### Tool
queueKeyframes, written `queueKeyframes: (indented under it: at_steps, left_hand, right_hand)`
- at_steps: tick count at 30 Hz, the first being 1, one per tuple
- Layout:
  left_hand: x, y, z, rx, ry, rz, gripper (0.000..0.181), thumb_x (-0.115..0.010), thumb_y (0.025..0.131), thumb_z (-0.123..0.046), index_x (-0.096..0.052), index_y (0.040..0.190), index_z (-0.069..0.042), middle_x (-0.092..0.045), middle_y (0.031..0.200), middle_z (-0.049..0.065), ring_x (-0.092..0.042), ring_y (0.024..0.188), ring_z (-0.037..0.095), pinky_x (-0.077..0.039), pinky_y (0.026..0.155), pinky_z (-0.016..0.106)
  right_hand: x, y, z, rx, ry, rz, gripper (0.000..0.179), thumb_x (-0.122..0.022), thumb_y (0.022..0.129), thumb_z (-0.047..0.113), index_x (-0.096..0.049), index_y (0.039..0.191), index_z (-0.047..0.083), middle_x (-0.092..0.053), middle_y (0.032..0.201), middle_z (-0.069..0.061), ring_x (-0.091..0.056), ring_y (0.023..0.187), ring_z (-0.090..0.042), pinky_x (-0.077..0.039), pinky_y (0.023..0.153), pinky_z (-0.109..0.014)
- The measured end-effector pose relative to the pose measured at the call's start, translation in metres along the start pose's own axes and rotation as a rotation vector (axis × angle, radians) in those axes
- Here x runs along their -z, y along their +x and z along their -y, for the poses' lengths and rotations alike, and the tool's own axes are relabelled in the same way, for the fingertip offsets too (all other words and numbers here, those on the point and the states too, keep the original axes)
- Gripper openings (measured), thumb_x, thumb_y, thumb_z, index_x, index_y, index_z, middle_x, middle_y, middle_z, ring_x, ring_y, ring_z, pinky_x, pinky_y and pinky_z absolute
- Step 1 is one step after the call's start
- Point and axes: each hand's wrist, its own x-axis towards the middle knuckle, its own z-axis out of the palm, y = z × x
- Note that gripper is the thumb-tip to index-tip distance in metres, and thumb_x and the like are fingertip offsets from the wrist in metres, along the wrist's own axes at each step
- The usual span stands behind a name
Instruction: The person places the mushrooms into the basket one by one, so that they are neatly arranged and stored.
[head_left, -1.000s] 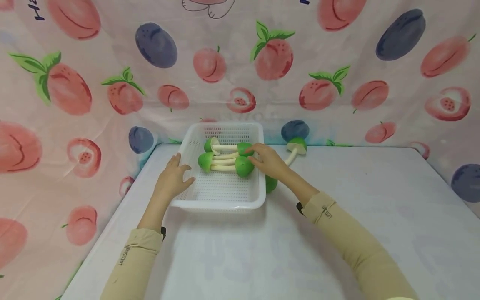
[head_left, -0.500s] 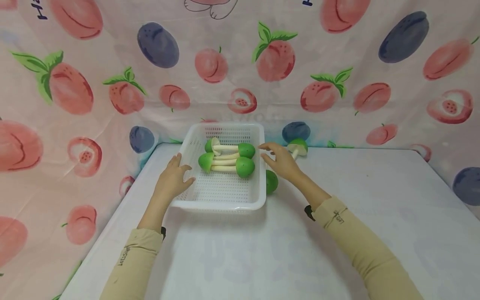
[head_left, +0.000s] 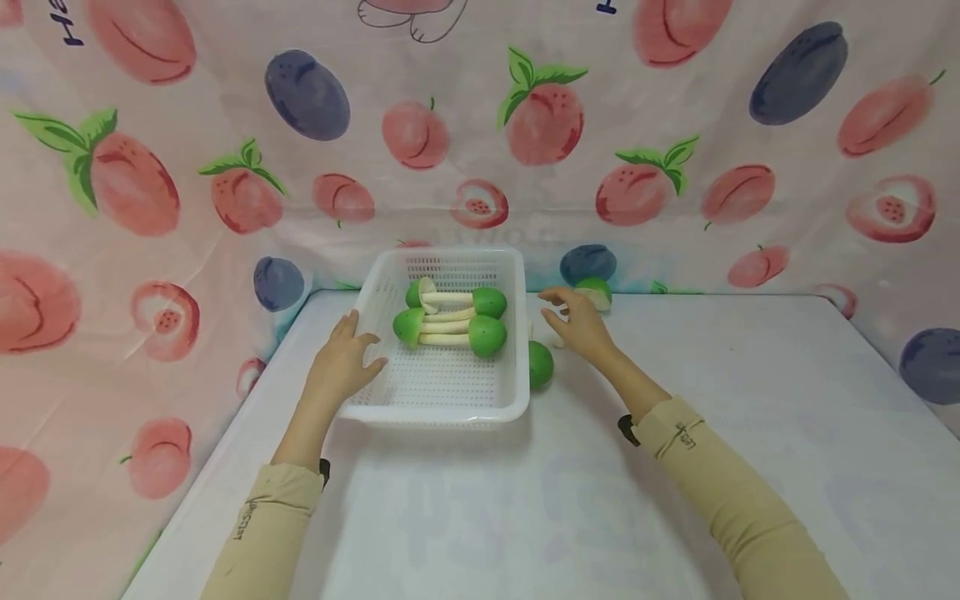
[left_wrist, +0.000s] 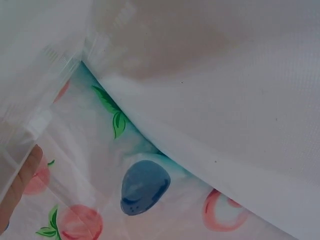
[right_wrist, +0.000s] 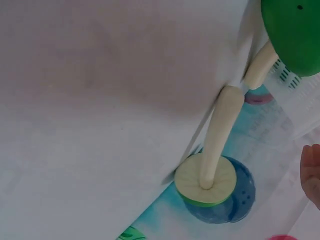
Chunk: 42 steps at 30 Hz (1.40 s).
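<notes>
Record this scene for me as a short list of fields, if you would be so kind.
Basket: white, on the table
In basket: four green-capped mushrooms, lying down
Outside basket: two more, the near mushroom by its right wall, the far mushroom towards the table's back edge
Left hand: at the basket's left rim
Right hand: holding nothing, right of the basket
Backdrop: fruit-print cloth

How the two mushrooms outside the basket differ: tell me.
The near mushroom points its cap toward the front of the table; the far mushroom, toward the fruit-print backdrop. In the right wrist view, the near mushroom shows its green cap top; the far mushroom, its pale underside. Both have green caps and pale stems.
</notes>
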Motion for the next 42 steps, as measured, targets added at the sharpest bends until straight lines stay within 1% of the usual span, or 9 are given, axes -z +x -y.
queueKeyframes:
  at_steps: [5,10,16,20,24,29,33,36,42]
  left_hand:
    - [0.002,-0.001,0.000,0.002,-0.003,-0.005,0.042,-0.065,0.086,-0.026,-0.062,0.118,0.002,-0.022,0.149,0.033,-0.020,0.139,0.048,-0.034,0.103,0.062]
    - [0.001,-0.002,0.000,0.002,0.002,-0.009,0.041,-0.066,0.086,-0.025,-0.062,0.117,0.002,-0.022,0.149,0.033,-0.021,0.139,0.048,-0.035,0.103,0.062]
    - [-0.003,-0.003,0.000,0.002,0.000,-0.011,0.042,-0.066,0.086,-0.026,-0.062,0.117,0.002,-0.023,0.149,0.033,-0.022,0.139,0.048,-0.035,0.103,0.062]
    - [-0.003,-0.005,0.000,0.005,0.004,-0.009,0.041,-0.066,0.086,-0.025,-0.062,0.117,0.002,-0.024,0.148,0.033,-0.022,0.139,0.048,-0.036,0.102,0.062]
    - [-0.002,-0.004,0.000,0.006,-0.003,-0.001,0.042,-0.065,0.087,-0.026,-0.062,0.118,0.002,-0.022,0.149,0.033,-0.021,0.139,0.048,-0.036,0.102,0.062]
    - [-0.001,-0.002,-0.001,0.013,-0.011,-0.005,0.042,-0.065,0.087,-0.025,-0.061,0.119,0.001,-0.021,0.150,0.033,-0.020,0.139,0.048,-0.036,0.101,0.063]
    - [-0.001,-0.002,-0.001,0.010,-0.009,-0.013,0.041,-0.065,0.087,-0.024,-0.062,0.118,0.002,-0.022,0.149,0.033,-0.021,0.139,0.048,-0.036,0.101,0.064]
    - [-0.001,-0.003,-0.001,0.007,-0.008,-0.011,0.041,-0.065,0.087,-0.024,-0.062,0.118,0.002,-0.022,0.149,0.033,-0.021,0.139,0.048,-0.035,0.101,0.064]
    - [-0.001,-0.002,-0.002,0.010,-0.006,-0.003,0.042,-0.065,0.087,-0.025,-0.061,0.118,0.002,-0.021,0.150,0.033,-0.020,0.139,0.048,-0.036,0.101,0.064]
  right_hand:
    - [0.002,0.000,-0.010,-0.078,0.028,-0.033,0.031,-0.057,0.091,0.005,-0.056,0.121,-0.004,-0.059,0.120,-0.025,-0.057,0.107,-0.037,-0.051,0.089,-0.049]
    - [0.004,-0.002,-0.022,-0.123,-0.002,-0.074,0.029,-0.059,0.091,0.005,-0.058,0.118,-0.004,-0.059,0.118,-0.025,-0.058,0.105,-0.037,-0.052,0.087,-0.048]
    - [0.008,-0.003,-0.041,-0.158,-0.089,-0.093,0.030,-0.059,0.091,0.008,-0.057,0.118,-0.006,-0.058,0.119,-0.026,-0.054,0.108,-0.039,-0.046,0.092,-0.050]
    - [0.011,-0.003,-0.053,-0.199,-0.093,-0.113,0.034,-0.061,0.090,0.009,-0.056,0.119,-0.008,-0.057,0.120,-0.027,-0.053,0.110,-0.041,-0.045,0.094,-0.051]
    - [0.016,-0.001,-0.060,-0.254,-0.100,-0.143,0.038,-0.060,0.091,0.010,-0.053,0.123,-0.008,-0.053,0.123,-0.029,-0.050,0.114,-0.042,-0.044,0.095,-0.053]
    - [0.020,0.004,-0.064,-0.293,-0.107,-0.190,0.046,-0.061,0.091,0.020,-0.049,0.126,-0.008,-0.048,0.126,-0.031,-0.046,0.117,-0.046,-0.041,0.098,-0.057]
    - [0.021,0.009,-0.065,-0.368,-0.065,-0.205,0.059,-0.060,0.091,0.031,-0.043,0.134,-0.005,-0.040,0.135,-0.032,-0.042,0.123,-0.049,-0.038,0.101,-0.059]
    - [0.021,0.015,-0.067,-0.435,-0.037,-0.213,0.064,-0.059,0.091,0.033,-0.036,0.141,-0.001,-0.033,0.141,-0.031,-0.036,0.127,-0.050,-0.036,0.103,-0.059]
    - [0.023,0.028,-0.070,-0.549,-0.067,-0.182,0.071,-0.057,0.091,0.037,-0.029,0.145,0.001,-0.025,0.145,-0.032,-0.029,0.131,-0.052,-0.034,0.104,-0.060]
